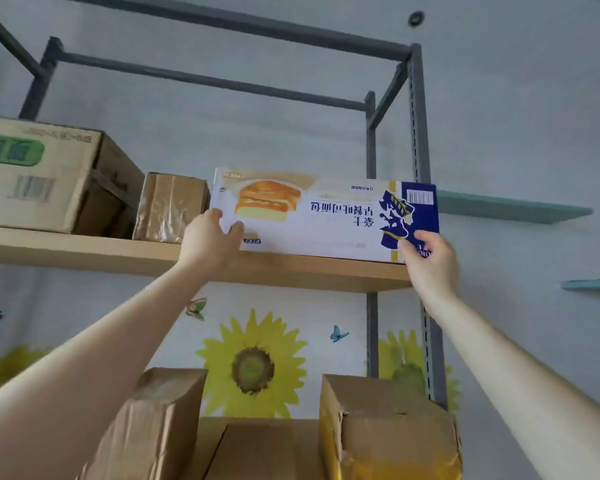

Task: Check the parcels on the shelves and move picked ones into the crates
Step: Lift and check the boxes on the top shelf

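I'd slide that long white-and-blue cardboard bread box point(326, 216), sitting on the pale wooden top shelf point(84, 251) at 3 o'clock of a taped brown parcel point(168, 206), out level, both ends together, since the left hand point(207, 242) wraps its fingers point(212, 215) round the 8 o'clock corner and the right hand point(430, 263) pinches the 4 o'clock one.

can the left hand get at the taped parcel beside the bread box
Probably yes, once it lets go of the bread box: the taped parcel sits right beside the left hand, front unblocked.
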`<act>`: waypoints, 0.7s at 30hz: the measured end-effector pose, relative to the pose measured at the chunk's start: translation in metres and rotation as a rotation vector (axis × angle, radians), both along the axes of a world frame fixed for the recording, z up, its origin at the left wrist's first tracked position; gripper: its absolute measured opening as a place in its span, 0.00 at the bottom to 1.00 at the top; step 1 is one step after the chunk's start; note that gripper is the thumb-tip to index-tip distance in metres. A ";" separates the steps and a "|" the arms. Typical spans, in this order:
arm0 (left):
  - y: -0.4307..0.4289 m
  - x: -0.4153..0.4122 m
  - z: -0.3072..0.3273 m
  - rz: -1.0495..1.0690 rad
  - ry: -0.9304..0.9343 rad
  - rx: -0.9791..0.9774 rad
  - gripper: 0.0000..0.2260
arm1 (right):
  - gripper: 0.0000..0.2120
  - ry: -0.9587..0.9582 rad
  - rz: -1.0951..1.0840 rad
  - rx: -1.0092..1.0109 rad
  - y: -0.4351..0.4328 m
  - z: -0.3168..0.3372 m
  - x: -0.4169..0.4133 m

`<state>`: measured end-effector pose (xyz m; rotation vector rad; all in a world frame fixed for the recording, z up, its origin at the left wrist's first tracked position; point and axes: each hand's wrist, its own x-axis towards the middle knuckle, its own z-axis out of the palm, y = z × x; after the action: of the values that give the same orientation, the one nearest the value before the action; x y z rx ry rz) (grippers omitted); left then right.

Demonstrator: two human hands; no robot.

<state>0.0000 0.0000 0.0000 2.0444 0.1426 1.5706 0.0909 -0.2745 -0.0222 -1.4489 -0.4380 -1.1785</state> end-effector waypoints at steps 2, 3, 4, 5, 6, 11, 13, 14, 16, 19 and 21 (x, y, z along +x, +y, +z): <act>0.002 0.012 0.007 0.076 0.019 0.047 0.17 | 0.18 -0.025 -0.112 -0.009 -0.004 0.009 0.015; 0.005 0.018 0.010 0.128 0.023 0.061 0.16 | 0.19 -0.029 -0.146 -0.015 -0.005 0.014 0.024; 0.005 0.021 0.012 0.181 0.030 0.067 0.15 | 0.21 -0.019 -0.169 -0.016 -0.005 0.017 0.029; 0.006 0.024 0.013 0.229 0.031 0.072 0.14 | 0.22 -0.006 -0.187 -0.021 -0.006 0.020 0.037; 0.006 0.027 0.014 0.270 0.028 0.075 0.15 | 0.24 0.015 -0.198 -0.028 -0.006 0.022 0.043; 0.016 0.038 0.012 0.379 0.076 0.047 0.18 | 0.25 0.077 -0.115 0.057 -0.011 0.023 0.056; 0.021 0.041 0.012 0.387 0.126 0.049 0.19 | 0.24 0.081 -0.115 0.065 -0.012 0.020 0.060; 0.022 0.041 0.012 0.374 0.133 0.046 0.19 | 0.24 0.100 -0.088 0.084 -0.013 0.019 0.060; 0.022 0.039 0.016 0.318 0.147 0.022 0.15 | 0.25 0.166 -0.038 0.114 -0.015 0.018 0.059; 0.021 0.031 0.019 0.220 0.116 -0.062 0.14 | 0.25 0.203 0.014 0.140 -0.020 0.018 0.055; 0.027 0.026 0.016 0.117 -0.076 -0.130 0.13 | 0.22 0.123 0.088 0.193 -0.026 0.016 0.048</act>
<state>0.0259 0.0269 0.0162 1.9034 0.3327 1.6620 0.1387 -0.3004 -0.0066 -1.3130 -0.2920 -1.0264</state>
